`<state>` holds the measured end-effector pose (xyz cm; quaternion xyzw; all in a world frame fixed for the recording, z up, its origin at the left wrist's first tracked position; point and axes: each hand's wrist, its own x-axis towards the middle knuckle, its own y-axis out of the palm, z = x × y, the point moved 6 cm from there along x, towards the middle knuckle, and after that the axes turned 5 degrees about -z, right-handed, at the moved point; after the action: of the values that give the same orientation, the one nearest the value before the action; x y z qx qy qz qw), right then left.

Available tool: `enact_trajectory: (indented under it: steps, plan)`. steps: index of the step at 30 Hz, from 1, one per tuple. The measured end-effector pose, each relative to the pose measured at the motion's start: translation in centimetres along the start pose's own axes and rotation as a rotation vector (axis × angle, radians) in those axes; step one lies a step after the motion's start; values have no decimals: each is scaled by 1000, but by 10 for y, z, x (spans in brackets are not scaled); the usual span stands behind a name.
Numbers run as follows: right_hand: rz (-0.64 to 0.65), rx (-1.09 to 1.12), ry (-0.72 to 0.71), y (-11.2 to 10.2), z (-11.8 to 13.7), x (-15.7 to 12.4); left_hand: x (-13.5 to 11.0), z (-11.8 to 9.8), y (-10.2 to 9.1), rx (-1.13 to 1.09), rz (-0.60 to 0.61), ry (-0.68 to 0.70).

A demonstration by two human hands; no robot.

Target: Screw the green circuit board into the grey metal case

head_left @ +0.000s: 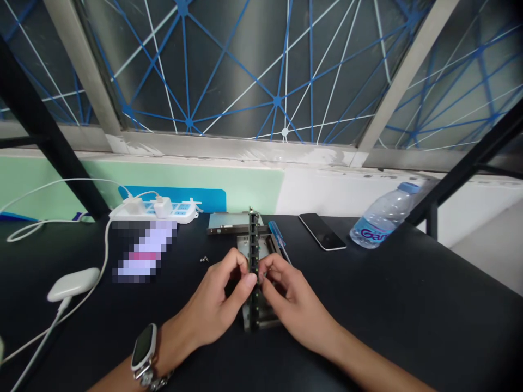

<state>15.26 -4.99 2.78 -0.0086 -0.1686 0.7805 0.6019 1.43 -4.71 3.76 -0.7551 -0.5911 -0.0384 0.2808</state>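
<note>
A long, narrow circuit board (pixel 254 239) stands on edge over an open metal case (pixel 266 316), its dark side with green dots facing me. From the left, my left hand (pixel 223 296) pinches the board between thumb and bent index finger. On the opposite side, my right hand (pixel 292 291) is closed, its thumb and fingertips against the board near the middle. Whether something small sits between the right fingertips is hidden. Behind the right fingers, a blue-handled screwdriver (pixel 277 233) lies along the case's edge.
Small screws (pixel 204 259) lie left of the case. A flat metal panel (pixel 229 220) is behind it. To the right are a phone (pixel 322 231) and a water bottle (pixel 382 218). A power strip (pixel 180 212), white cables and a white charging case (pixel 73 284) occupy the left.
</note>
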Motion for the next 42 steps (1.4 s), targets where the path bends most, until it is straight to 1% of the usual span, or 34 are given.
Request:
enact_trajectory:
  steps: [3, 6, 8, 11, 14, 16, 18, 19, 21, 23, 25, 28, 30, 32, 37, 39, 42]
  plan:
    - [12, 68, 53, -1, -8, 2, 0, -4, 0, -24, 57, 18]
    - [29, 132, 103, 0, -15, 3, 1, -2, -1, -24, 57, 19]
    - [37, 161, 111, 0, -16, 2, 2, -1, 0, -26, 60, 14]
    - [34, 194, 99, 0, -14, 2, 3, 0, -1, -61, 50, -5]
    - [31, 246, 109, 0, -10, 2, 6, 5, -5, -109, 6, -42]
    - [42, 289, 130, 1, -8, 2, 9, 13, -8, -160, -48, -105]
    - [62, 324, 146, 1, -4, 2, 11, 26, -10, -247, -91, -208]
    - [73, 336, 148, 1, -2, 2, 11, 31, -8, -303, -86, -260]
    - [76, 355, 121, 0, 2, 3, 12, 37, -3, -412, -34, -341]
    - [68, 369, 72, -3, 7, 4, 11, 39, 2, -493, 24, -386]
    - [80, 400, 54, -4, 8, 5, 12, 38, 2, -539, 27, -410]
    - [119, 477, 131, -6, 2, 7, 13, 38, -7, -561, -45, -416]
    - [111, 520, 198, -10, -3, 9, 14, 40, -13, -553, -90, -416]
    - [102, 547, 240, -16, -6, 10, 14, 41, -16, -545, -107, -422]
    - [133, 589, 257, -23, 1, 12, 13, 40, -17, -545, -120, -423]
    - [113, 551, 271, -25, 0, 12, 13, 39, -17, -542, -127, -411]
    - [84, 376, 277, -26, -4, 13, 14, 37, -18, -560, -128, -393]
